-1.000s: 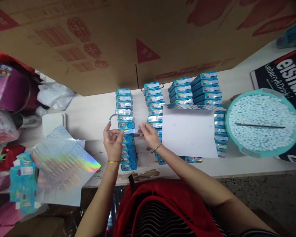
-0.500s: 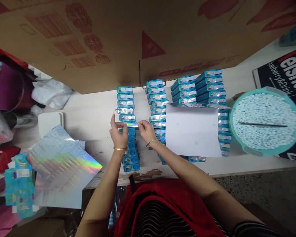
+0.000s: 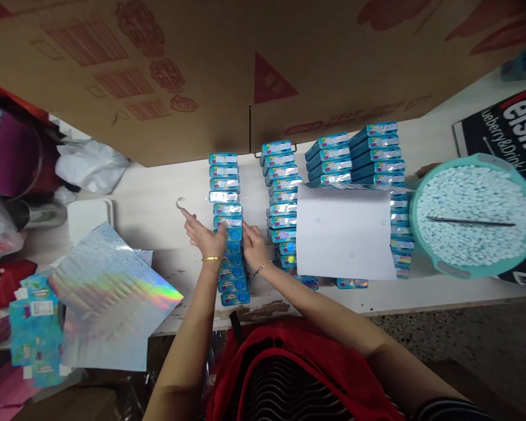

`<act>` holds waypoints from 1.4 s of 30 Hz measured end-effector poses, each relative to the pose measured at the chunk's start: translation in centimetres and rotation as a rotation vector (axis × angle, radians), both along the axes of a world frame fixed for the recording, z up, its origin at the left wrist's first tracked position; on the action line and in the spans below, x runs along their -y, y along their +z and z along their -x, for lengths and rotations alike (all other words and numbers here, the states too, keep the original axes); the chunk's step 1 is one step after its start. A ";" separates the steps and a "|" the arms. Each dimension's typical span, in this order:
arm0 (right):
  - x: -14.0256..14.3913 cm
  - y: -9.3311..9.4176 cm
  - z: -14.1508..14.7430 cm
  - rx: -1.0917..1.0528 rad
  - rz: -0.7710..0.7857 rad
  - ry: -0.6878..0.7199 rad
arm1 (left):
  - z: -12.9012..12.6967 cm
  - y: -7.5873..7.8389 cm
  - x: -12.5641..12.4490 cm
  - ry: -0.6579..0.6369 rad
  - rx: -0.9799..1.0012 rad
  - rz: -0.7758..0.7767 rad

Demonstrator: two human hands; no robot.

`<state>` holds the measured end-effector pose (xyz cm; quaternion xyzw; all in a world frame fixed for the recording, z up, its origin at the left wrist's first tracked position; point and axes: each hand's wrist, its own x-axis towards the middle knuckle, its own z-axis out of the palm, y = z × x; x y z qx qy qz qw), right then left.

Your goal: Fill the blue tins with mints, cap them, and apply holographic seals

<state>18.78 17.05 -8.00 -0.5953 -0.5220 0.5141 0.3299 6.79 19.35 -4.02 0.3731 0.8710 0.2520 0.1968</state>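
Note:
My left hand (image 3: pixel 208 240) is open, index finger stretched out to the left. A small curled strip (image 3: pixel 181 203) hangs at that fingertip. Its thumb rests on the left end of a small blue box (image 3: pixel 228 222), in the left row of such boxes. A shiny sticker (image 3: pixel 234 223) lies along the top of this box. My right hand (image 3: pixel 255 248) is closed, its fingertips at the box's right end. Farther up the row, boxes (image 3: pixel 223 171) carry shiny strips on top. Nearer boxes (image 3: pixel 235 298) show a round mark instead.
More rows of blue boxes (image 3: pixel 283 172) stand to the right, partly under a white sheet (image 3: pixel 346 234). A teal basin (image 3: pixel 480 272) holds many small pale pieces and a dark thin tool (image 3: pixel 471 221). Holographic sheets (image 3: pixel 114 298) lie at left. A large carton (image 3: pixel 184 70) borders the back.
The shiny sticker, held between both hands before, now lies on the box. My left index finger has swung left with the curled strip. My right hand has moved slightly down.

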 end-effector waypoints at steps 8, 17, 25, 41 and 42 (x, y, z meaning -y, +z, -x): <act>-1.5 3.3 -1.5 -0.058 0.059 -0.059 | 1.4 4.4 1.6 -0.089 0.169 -0.350; -1.1 4.9 -2.4 -0.254 0.176 -0.020 | 0.6 3.3 4.2 0.034 0.539 -0.210; -1.0 2.2 -2.2 0.116 0.020 0.062 | 0.0 0.3 3.5 -0.074 0.154 -0.134; 2.3 1.8 -0.9 0.144 0.111 0.389 | 2.5 -1.1 3.0 0.116 0.369 0.077; 1.5 2.8 -1.4 0.160 0.093 0.432 | 2.3 -0.5 2.6 0.072 0.284 0.025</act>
